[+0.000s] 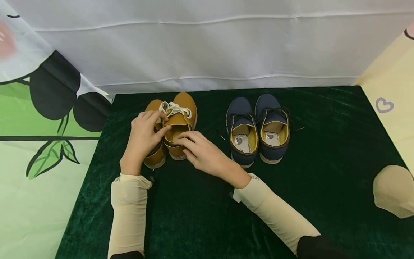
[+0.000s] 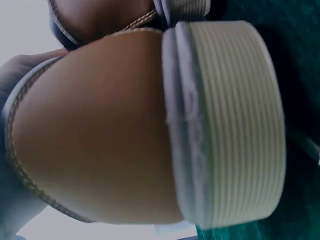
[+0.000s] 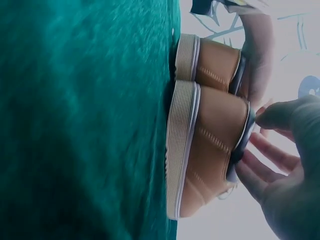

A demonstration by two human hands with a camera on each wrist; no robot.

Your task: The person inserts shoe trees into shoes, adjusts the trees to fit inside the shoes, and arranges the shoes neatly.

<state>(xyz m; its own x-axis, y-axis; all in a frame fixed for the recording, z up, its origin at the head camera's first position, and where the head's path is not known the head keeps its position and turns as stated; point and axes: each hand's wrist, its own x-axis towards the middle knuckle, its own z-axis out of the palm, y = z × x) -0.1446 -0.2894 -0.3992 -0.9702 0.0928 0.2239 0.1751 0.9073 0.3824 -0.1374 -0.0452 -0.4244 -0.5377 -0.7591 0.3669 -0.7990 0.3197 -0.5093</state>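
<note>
A pair of tan lace-up shoes stands side by side on the dark green cloth. My left hand (image 1: 143,135) lies over the left tan shoe (image 1: 156,158), hiding much of it. Its fingertips reach to the white laces and tongue of the right tan shoe (image 1: 187,104), with the thumb at that shoe's opening. Loosely bent, my right hand (image 1: 207,153) touches the heel collar of the right tan shoe, fingers spread. The right wrist view shows its fingertips along the dark collar edge. A tan heel (image 2: 100,135) and ribbed pale sole fill the left wrist view.
Navy lace-up shoes stand to the right of the tan pair: a left one (image 1: 240,104) and a right one (image 1: 268,102). A beige cap-like item (image 1: 392,190) lies at the green cloth's (image 1: 330,201) right edge. White fabric (image 1: 210,54) hangs behind.
</note>
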